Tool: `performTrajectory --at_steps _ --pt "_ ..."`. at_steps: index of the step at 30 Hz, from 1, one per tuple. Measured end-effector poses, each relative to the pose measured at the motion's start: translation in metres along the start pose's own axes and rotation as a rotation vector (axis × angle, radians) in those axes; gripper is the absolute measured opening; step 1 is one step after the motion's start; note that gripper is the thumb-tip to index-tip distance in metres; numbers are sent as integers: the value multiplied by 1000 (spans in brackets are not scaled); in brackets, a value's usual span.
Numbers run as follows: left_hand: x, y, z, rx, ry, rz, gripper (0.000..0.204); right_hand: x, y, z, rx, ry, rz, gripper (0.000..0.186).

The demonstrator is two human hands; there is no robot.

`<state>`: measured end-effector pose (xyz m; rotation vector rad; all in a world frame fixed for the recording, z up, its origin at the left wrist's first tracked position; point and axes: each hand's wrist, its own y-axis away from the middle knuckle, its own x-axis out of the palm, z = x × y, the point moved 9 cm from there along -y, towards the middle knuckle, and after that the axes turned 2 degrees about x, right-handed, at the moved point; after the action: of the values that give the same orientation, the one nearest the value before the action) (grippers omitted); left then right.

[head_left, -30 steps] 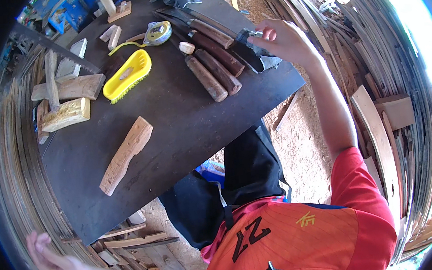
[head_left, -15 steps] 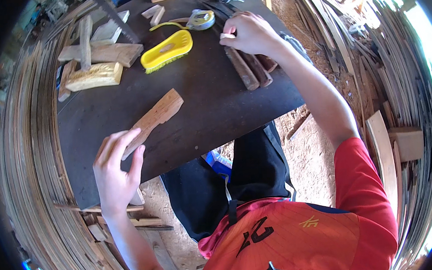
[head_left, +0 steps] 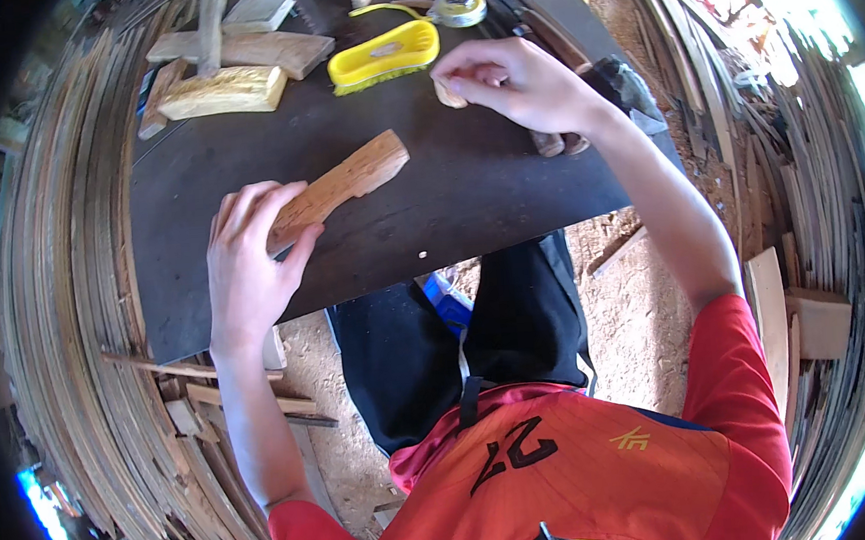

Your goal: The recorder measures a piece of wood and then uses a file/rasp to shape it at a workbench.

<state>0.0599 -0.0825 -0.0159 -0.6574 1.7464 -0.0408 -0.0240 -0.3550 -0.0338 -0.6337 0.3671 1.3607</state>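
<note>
The dark tabletop (head_left: 492, 191) bears a notched wooden block (head_left: 351, 177) toward its near edge; beyond lie a yellow scrubbing brush (head_left: 385, 57), a tape measure (head_left: 458, 9), wood-handled tools (head_left: 555, 37) at the right and wooden offcuts (head_left: 226, 92) at the left.

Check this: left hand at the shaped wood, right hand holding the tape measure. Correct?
No: the head view shows the right hand holding a small pale block, not the tape measure. The left hand is at the shaped wood.
</note>
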Motion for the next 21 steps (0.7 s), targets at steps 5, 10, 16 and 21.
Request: performTrajectory --at_steps 5,10,16,21 --pt "-8 17 23 -73 68 58 65 -22 11 31 -139 154 -269 21" --pt "-20 40 44 -100 -21 86 63 -155 -8 -21 58 721 -581 29" --pt "-26 53 56 -117 -32 -8 40 -267 8 -127 373 909 -495 47" --pt "-26 53 46 -154 -55 -73 45 -120 -27 -35 0 810 -230 42"
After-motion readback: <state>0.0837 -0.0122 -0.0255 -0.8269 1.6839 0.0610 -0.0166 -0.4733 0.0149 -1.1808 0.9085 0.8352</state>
